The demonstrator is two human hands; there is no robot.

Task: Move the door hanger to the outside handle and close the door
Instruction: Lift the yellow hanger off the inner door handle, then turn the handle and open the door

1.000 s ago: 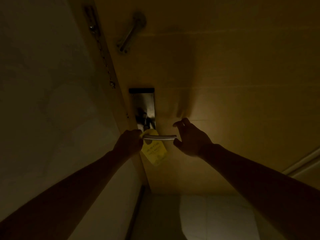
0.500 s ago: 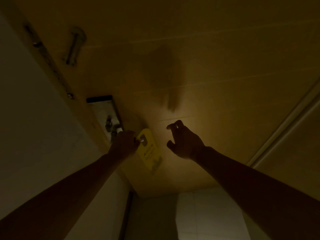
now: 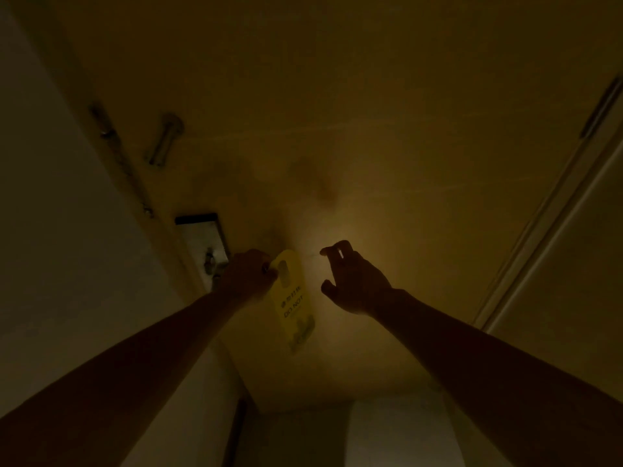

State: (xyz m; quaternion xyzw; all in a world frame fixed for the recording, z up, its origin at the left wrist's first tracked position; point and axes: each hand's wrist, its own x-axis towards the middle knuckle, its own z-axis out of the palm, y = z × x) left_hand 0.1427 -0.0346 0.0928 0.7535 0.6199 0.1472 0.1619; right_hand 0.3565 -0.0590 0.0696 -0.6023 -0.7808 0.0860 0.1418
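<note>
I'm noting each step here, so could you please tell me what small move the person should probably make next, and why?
Probably draw the yellow door hanger clear and carry it round the door edge. The left hand grips its top beside the lock plate, and its slot looks free of the handle; the right hand is open, holding nothing.

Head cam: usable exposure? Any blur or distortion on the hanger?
Head view: badly underexposed, with one warm glow on the door; both arms are silhouettes. The yellow door hanger is soft, only "DO NOT" legible. Wide-angle lens splays the door frame lines outward.
</note>
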